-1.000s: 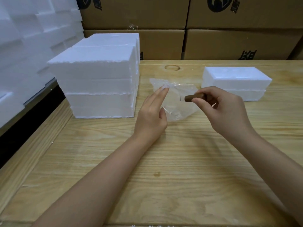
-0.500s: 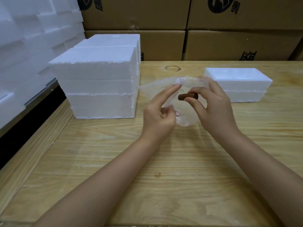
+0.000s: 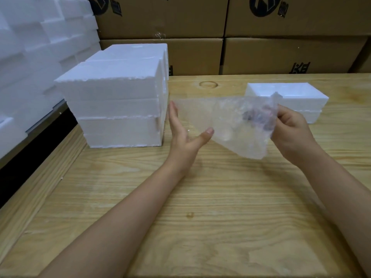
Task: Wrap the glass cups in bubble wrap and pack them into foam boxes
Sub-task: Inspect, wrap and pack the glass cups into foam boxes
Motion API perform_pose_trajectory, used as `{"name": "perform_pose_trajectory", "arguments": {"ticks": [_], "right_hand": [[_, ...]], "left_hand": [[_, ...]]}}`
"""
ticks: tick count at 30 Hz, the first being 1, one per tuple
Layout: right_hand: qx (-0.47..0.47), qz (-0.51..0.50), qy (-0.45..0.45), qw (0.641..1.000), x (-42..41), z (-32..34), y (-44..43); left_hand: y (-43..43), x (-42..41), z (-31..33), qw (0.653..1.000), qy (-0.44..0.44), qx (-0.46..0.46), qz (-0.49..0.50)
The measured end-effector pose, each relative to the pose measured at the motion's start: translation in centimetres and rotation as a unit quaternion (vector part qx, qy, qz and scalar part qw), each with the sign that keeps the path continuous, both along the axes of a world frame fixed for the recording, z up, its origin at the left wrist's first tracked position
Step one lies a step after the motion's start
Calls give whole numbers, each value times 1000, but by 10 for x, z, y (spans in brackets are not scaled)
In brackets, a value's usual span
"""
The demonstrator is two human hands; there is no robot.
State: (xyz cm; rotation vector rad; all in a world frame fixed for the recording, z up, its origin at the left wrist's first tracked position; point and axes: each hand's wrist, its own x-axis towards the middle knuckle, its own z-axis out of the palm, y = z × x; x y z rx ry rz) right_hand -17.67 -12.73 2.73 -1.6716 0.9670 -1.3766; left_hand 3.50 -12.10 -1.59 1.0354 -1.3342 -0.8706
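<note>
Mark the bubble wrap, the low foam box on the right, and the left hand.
bubble wrap point(image 3: 230, 121): head view, middle of the sheet.
low foam box point(image 3: 299, 92): head view, top face.
left hand point(image 3: 180, 137): head view, palm.

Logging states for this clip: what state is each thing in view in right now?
bubble wrap, held up, spread between both hands.
left hand, open, thumb touching the wrap.
right hand, gripping the wrap's right side.
dark item, behind the wrap, blurred.
foam box stack, closed.
single foam box, closed.
</note>
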Motion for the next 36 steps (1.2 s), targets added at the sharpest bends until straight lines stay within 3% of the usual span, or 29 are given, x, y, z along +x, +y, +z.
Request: {"name": "perform_pose_trajectory", "arguments": {"ticks": [5,12,17,28,32,36], "right_hand": [[50,41,-68,996,-8,-2,-3],[68,76,-120,988,14,-11,-1],[136,7,-142,980,28,-20,-2],[130,4,43,991,51,-28,10],[147,56,-12,987,46,-19,11],[177,16,-59,982,27,-8,0]], "left_hand": [[-4,12,5,982,153,45,-105],[3,1,5,980,130,42,-148],[3,1,5,975,152,46,-155],[-1,3,6,964,220,90,-123],[-2,6,7,960,242,96,-107],[-2,8,7,956,252,103,-110]]}}
